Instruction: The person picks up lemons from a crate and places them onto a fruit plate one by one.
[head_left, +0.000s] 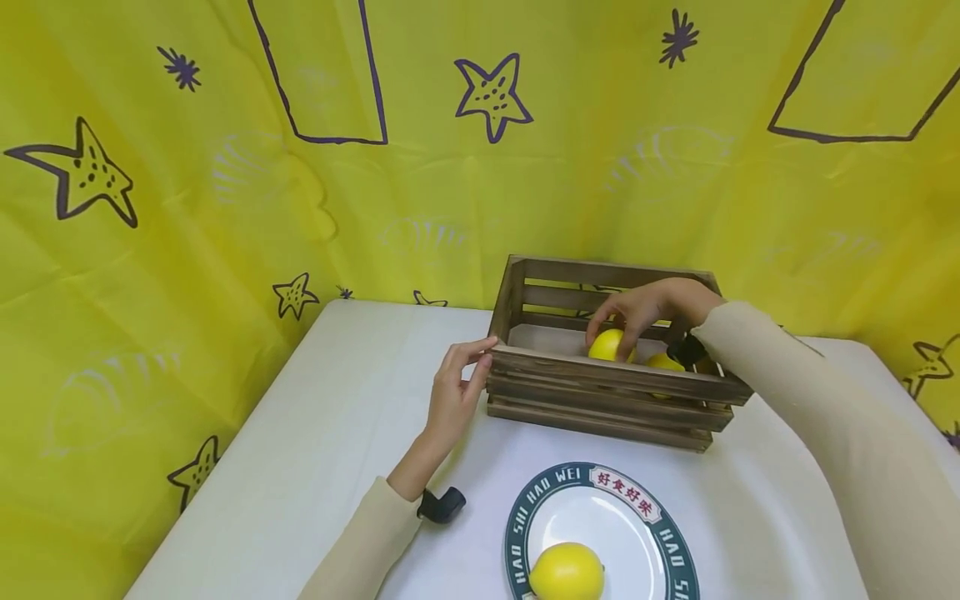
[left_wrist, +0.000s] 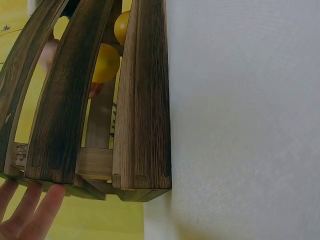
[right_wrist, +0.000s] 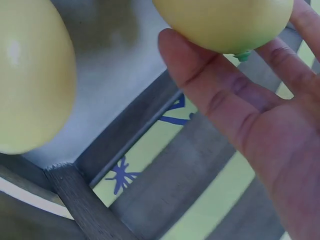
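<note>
In the crate [head_left: 585, 375], a lemon [head_left: 604, 345], stem palmward, long axis unclear, is pinched by the right hand [head_left: 647, 305]; the crate's left end is touched by the straight-fingered left hand [head_left: 451, 393].

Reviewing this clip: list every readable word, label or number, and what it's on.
"HAO SHI HAO WEI": left rim of the plate.
"好食好味": red characters on its upper-right panel.
"HAO SH": right rim, cut off by the frame edge.
Lower-left panel: too little shows to read.

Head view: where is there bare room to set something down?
Free: white table between the left hand and yellow cloth; a strip between crate and plate. Crowded: the crate's middle and right, with two lemons and the right hand.
</note>
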